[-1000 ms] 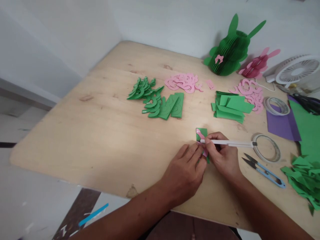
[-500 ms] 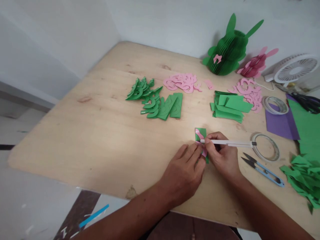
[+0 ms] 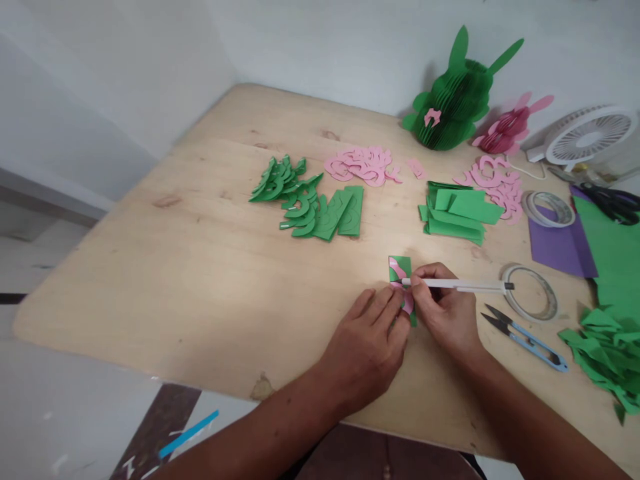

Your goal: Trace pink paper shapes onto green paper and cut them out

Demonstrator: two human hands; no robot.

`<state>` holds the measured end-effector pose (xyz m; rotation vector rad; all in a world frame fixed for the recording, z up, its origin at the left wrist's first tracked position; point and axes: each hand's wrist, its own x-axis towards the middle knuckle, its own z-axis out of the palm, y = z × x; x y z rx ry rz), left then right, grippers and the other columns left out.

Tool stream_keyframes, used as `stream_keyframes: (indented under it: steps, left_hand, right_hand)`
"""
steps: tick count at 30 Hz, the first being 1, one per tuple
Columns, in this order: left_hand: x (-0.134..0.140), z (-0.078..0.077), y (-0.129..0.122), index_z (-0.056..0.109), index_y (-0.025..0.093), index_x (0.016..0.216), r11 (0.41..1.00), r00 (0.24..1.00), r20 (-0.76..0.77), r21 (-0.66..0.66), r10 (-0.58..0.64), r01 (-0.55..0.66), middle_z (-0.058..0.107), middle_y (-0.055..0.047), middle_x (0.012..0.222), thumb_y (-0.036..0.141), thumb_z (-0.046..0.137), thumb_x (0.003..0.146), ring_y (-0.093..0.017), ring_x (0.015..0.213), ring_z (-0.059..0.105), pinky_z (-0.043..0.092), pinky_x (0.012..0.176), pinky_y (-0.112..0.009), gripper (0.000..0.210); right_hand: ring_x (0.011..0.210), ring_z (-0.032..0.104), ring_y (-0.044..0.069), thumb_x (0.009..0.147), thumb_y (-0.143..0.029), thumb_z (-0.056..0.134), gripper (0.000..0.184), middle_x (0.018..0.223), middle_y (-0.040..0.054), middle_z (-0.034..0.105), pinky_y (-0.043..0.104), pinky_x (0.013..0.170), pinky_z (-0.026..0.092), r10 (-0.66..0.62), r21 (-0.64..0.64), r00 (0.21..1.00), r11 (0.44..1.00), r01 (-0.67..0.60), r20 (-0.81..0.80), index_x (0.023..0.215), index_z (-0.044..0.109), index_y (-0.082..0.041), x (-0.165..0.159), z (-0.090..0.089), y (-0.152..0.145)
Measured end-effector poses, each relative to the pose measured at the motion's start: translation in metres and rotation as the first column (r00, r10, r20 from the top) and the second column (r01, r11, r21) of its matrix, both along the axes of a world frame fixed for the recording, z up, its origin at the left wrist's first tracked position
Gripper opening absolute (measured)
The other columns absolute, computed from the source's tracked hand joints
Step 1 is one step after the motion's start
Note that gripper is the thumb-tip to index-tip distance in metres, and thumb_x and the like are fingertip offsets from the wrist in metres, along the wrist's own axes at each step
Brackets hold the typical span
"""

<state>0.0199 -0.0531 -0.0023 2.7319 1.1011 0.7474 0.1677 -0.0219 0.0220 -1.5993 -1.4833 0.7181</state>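
A small green paper piece [image 3: 405, 264] lies on the table near its front, with a curved pink paper cutout [image 3: 397, 266] on top of it. My left hand [image 3: 370, 350] rests flat over the lower left of both, fingers stretched and pressing them down, partly covering them. In my right hand [image 3: 447, 313] a white pen [image 3: 467, 285] is pinched near its tip, lying almost level. The pen's tip touches or hovers just above the green paper by the cutout's edge; I cannot tell which.
Cut green pieces [image 3: 333, 215], pink cutouts [image 3: 361, 165] and folded green strips [image 3: 459, 217] lie beyond my hands. Thread snips [image 3: 527, 340], tape rolls [image 3: 530, 293] and green scraps [image 3: 605, 353] are on the right. Behind stand a green paper rabbit [image 3: 453, 107] and a white fan [image 3: 590, 137].
The whole view has shifted very slightly. The pen tip shows a dark point against the green paper now; both hands stay in nearly the same place.
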Motion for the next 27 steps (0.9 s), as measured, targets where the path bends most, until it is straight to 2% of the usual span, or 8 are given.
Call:
stream_keyframes:
  steps: [12,27]
  left_hand:
    - [0.0004,-0.0006,-0.0004,0.059,0.007,0.111,1.000,1.000,0.001,-0.005,-0.003,0.003,0.056,-0.018,0.130,0.020,0.047,0.089,-0.028,0.126,0.047,0.036,0.106,-0.044,0.029]
    - [0.0001,0.0006,0.0001,0.058,0.007,0.112,1.000,1.000,0.006,0.001,-0.002,0.002,0.058,-0.018,0.128,0.020,0.046,0.088,-0.027,0.125,0.048,0.038,0.105,-0.043,0.029]
  right_hand:
    - [0.048,0.052,0.011,0.079,-0.022,0.056,0.008,0.057,-0.0031,0.056,0.022,0.045,0.042,-0.028,-0.011,0.997,1.000,0.027,-0.072,0.071,0.055,-0.020,-0.0008,0.0002,-0.0005]
    - [0.048,0.050,0.011,0.080,-0.022,0.054,0.008,0.057,-0.0031,0.055,0.022,0.044,0.041,0.000,-0.020,0.999,1.000,-0.001,-0.032,0.073,0.054,-0.021,-0.0008,-0.0004,-0.0012]
